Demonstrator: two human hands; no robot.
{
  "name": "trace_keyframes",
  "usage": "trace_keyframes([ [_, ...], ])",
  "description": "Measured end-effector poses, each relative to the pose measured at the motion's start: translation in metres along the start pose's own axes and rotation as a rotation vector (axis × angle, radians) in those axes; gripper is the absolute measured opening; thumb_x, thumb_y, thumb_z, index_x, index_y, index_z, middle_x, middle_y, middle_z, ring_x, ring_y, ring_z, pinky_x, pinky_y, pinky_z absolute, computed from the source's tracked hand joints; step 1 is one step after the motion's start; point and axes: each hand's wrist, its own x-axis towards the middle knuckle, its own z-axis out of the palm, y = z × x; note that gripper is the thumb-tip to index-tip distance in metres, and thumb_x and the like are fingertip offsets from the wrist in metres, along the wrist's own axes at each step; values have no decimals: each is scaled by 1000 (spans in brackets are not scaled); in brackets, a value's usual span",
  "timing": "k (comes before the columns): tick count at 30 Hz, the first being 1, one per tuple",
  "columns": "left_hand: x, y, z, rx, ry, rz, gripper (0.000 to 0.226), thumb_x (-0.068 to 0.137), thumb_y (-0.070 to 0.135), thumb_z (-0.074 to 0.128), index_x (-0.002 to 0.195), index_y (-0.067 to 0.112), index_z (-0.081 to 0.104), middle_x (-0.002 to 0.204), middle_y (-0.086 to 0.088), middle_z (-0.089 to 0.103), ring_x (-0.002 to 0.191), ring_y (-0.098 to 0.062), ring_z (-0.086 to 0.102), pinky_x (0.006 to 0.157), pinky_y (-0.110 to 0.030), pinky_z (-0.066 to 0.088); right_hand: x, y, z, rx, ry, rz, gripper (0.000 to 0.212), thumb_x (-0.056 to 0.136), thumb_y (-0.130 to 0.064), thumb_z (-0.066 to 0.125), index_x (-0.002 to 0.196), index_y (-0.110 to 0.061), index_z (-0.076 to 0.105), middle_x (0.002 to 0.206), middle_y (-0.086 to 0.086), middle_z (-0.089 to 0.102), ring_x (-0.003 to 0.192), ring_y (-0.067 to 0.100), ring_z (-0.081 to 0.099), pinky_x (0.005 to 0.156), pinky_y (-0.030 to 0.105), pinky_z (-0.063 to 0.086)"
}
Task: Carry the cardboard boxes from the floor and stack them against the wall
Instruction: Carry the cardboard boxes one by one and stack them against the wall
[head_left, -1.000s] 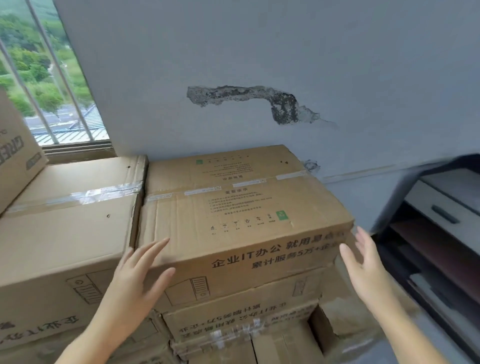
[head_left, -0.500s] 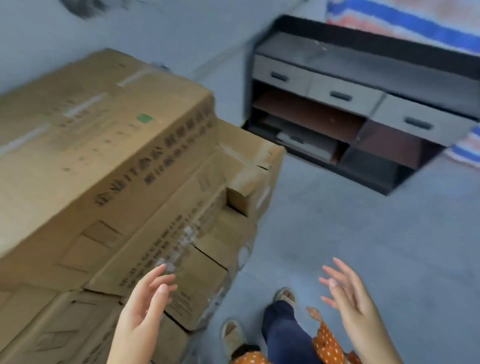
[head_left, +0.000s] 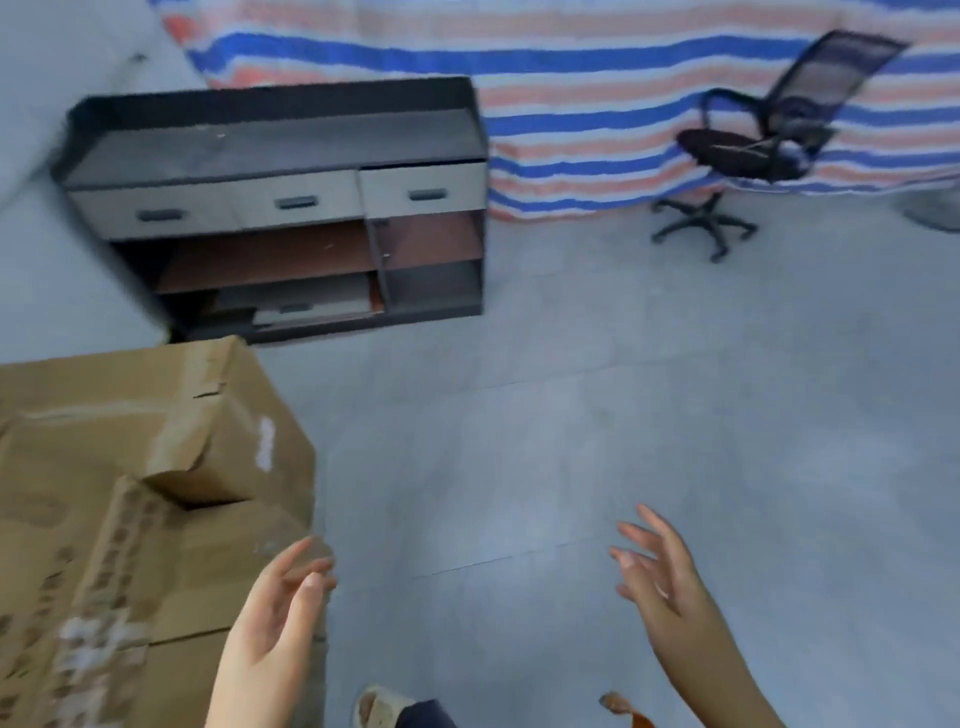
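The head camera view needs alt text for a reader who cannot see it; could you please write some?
Two empty, open hands, left hand and right hand, hang above a grey floor beside stacked cardboard boxes. Beyond stand a dark drawer cabinet, an office chair and a striped tarpaulin.

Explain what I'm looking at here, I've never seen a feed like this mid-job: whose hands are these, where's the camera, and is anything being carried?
There is no machine here. The one picture comes from a wide-angle camera worn on a person's head, looking forward and down. The two bare hands at the bottom are that person's own: the left hand and the right hand. Both are open with fingers loosely spread, and neither holds anything.

At the lower left stand the brown cardboard boxes, stacked and taped; the picture is blurred, so their print cannot be read. The left hand is just beside them; whether it touches them is unclear.

On the grey tiled floor stand a low black cabinet with three grey drawers and a black mesh office chair, in front of a blue, red and white striped tarpaulin. No loose box shows on the visible floor.
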Motion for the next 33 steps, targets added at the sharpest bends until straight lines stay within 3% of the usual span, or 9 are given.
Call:
trace_keyframes([
  [5, -47, -1, 127, 48, -232, 39, 31, 95, -8, 37, 118, 8, 48, 94, -11, 62, 65, 5, 64, 61, -9, 48, -37, 32, -135, -6, 132, 73, 41, 94, -16, 53, 121, -46, 45, 121, -16, 59, 106, 7, 62, 97, 46, 48],
  [10, -100, -3, 232, 229, -536, 179, 37, 93, -3, 47, 108, 30, 59, 101, 1, 68, 82, 0, 67, 82, -28, 49, -82, 68, -244, 85, 440, 137, 38, 95, -16, 53, 123, -41, 47, 118, -14, 61, 100, 7, 64, 91, 41, 52],
  [14, -126, 15, 304, 292, -692, 269, 39, 93, -2, 48, 105, 34, 59, 100, 2, 69, 82, 0, 66, 81, -26, 49, -110, 94, -293, 214, 642, 194, 36, 95, -8, 50, 126, -27, 50, 113, -6, 63, 96, 12, 66, 80, 34, 52],
  [19, -147, 17, 378, 361, -888, 297, 38, 92, -4, 48, 107, 29, 59, 101, -1, 68, 82, -3, 66, 80, -21, 49, -123, 123, -322, 326, 778, 283, 33, 95, -6, 50, 121, -25, 52, 112, -5, 62, 95, 13, 65, 77, 32, 50],
  [24, -152, 12, 457, 399, -1008, 276, 37, 92, -3, 48, 105, 31, 59, 102, -2, 68, 89, -13, 67, 77, -16, 49, -106, 148, -355, 393, 889, 358, 33, 94, -3, 51, 116, -27, 55, 109, -5, 64, 92, 14, 67, 73, 31, 50],
  [29, -144, 28, 559, 403, -1090, 308, 38, 92, -3, 50, 105, 31, 61, 100, 0, 68, 82, -1, 65, 74, -13, 48, -51, 156, -428, 435, 976, 365, 31, 95, -2, 49, 119, -22, 54, 108, -2, 63, 91, 16, 66, 75, 34, 49],
  [33, -131, 47, 643, 401, -1125, 339, 37, 92, -2, 49, 105, 31, 62, 98, 1, 70, 83, -2, 66, 80, -21, 50, -1, 147, -498, 411, 1044, 299, 33, 95, -1, 48, 119, -24, 52, 108, -3, 63, 91, 15, 66, 74, 32, 51],
])
